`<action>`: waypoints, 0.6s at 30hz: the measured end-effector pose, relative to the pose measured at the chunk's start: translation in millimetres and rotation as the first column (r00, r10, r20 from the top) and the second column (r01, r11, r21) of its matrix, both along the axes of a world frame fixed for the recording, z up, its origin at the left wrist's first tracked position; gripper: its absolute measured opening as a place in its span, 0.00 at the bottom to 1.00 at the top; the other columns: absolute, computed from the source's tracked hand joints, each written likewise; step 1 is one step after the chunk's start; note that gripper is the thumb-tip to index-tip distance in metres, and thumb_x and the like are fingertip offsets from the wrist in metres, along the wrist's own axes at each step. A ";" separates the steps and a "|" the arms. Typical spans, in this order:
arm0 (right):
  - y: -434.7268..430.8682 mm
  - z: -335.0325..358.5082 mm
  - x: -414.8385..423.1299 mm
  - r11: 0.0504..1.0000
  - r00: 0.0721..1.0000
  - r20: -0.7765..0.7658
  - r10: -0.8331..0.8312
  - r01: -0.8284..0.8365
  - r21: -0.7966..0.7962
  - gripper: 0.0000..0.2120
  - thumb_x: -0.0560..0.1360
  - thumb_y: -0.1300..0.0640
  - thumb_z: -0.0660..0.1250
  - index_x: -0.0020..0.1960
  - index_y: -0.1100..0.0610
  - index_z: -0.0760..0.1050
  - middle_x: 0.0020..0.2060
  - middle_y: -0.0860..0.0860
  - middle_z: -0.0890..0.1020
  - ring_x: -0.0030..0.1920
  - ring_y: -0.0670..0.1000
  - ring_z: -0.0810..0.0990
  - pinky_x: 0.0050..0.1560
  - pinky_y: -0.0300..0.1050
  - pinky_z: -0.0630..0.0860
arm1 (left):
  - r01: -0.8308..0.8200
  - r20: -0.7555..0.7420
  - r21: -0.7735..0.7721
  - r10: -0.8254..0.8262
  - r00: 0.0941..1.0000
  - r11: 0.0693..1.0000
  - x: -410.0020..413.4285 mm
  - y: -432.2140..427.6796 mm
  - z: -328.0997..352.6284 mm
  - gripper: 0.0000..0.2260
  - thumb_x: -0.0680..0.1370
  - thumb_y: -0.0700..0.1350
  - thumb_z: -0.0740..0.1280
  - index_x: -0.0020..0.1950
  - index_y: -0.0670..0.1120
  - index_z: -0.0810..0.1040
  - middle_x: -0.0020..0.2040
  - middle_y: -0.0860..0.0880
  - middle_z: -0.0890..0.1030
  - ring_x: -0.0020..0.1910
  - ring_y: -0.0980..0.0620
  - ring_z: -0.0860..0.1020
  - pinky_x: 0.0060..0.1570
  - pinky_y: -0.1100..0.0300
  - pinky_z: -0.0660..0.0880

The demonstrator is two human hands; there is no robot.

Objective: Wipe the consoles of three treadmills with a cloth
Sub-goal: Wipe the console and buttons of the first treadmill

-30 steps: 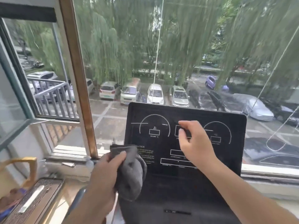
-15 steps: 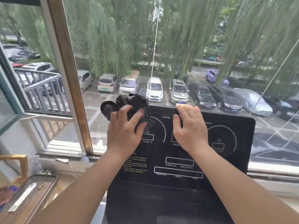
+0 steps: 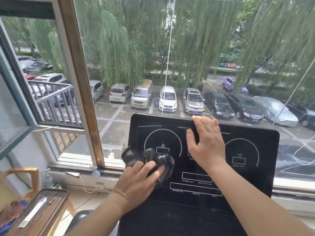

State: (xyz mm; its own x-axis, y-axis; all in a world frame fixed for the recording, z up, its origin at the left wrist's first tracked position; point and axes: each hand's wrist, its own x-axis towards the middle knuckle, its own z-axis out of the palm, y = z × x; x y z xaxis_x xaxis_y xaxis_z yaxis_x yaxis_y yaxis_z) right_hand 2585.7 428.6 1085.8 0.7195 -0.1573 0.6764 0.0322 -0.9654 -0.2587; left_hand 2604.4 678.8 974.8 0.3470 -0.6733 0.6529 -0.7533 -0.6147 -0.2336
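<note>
A black treadmill console (image 3: 247,160) with white dial outlines and boxes stands in front of a window. My left hand (image 3: 136,183) presses a crumpled dark grey cloth (image 3: 150,159) against the console's left side, over the lower part of the left dial. My right hand (image 3: 207,143) lies flat on the upper middle of the console, with its fingertips hooked over the top edge. It holds nothing else.
A large window (image 3: 170,57) behind the console looks out on parked cars and willow trees. Its left pane (image 3: 15,108) is swung open. A brown suitcase (image 3: 34,213) and a wooden chair (image 3: 22,172) stand at the lower left, beside the sill (image 3: 81,169).
My left hand has moved the cloth down from the console's top left corner to the lower part of the left dial. My right hand has stayed at the top edge.
</note>
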 end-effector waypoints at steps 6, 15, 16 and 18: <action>2.3 4.7 -3.0 1.000 0.999 -0.038 -0.007 0.007 0.010 0.24 0.82 0.51 0.64 0.77 0.56 0.71 0.72 0.51 0.76 0.77 0.51 0.68 0.84 0.51 0.48 | -0.347 -0.159 -0.411 0.308 0.938 0.843 54.4 0.0 88.4 0.20 0.79 0.51 0.71 0.72 0.55 0.78 0.63 0.44 0.75 0.52 0.38 0.72 0.44 0.45 0.75; 0.5 4.7 -2.8 1.000 0.998 -0.057 -0.003 0.004 0.008 0.27 0.81 0.46 0.58 0.77 0.55 0.71 0.72 0.49 0.76 0.76 0.50 0.68 0.83 0.47 0.45 | 0.047 -0.080 -0.061 -0.052 0.995 0.997 -12.6 -28.3 -4.9 0.20 0.75 0.47 0.70 0.68 0.54 0.79 0.59 0.49 0.75 0.45 0.43 0.77 0.28 0.53 0.76; 0.2 5.6 -3.1 1.000 0.998 -0.058 -0.002 0.003 0.005 0.27 0.81 0.46 0.58 0.77 0.55 0.71 0.72 0.49 0.76 0.76 0.50 0.68 0.83 0.47 0.45 | 0.091 -0.044 -0.009 -0.091 0.995 0.996 -4.3 -23.2 6.0 0.19 0.76 0.47 0.69 0.67 0.55 0.79 0.58 0.50 0.77 0.45 0.45 0.77 0.27 0.55 0.75; -1.1 6.7 -2.8 1.000 0.998 -0.061 0.002 -0.002 0.002 0.27 0.81 0.45 0.57 0.77 0.55 0.71 0.71 0.49 0.77 0.76 0.49 0.68 0.83 0.46 0.44 | 0.063 0.045 -0.042 -0.061 0.997 0.997 19.3 -17.9 41.7 0.17 0.77 0.48 0.69 0.66 0.56 0.80 0.57 0.52 0.79 0.47 0.44 0.76 0.35 0.51 0.76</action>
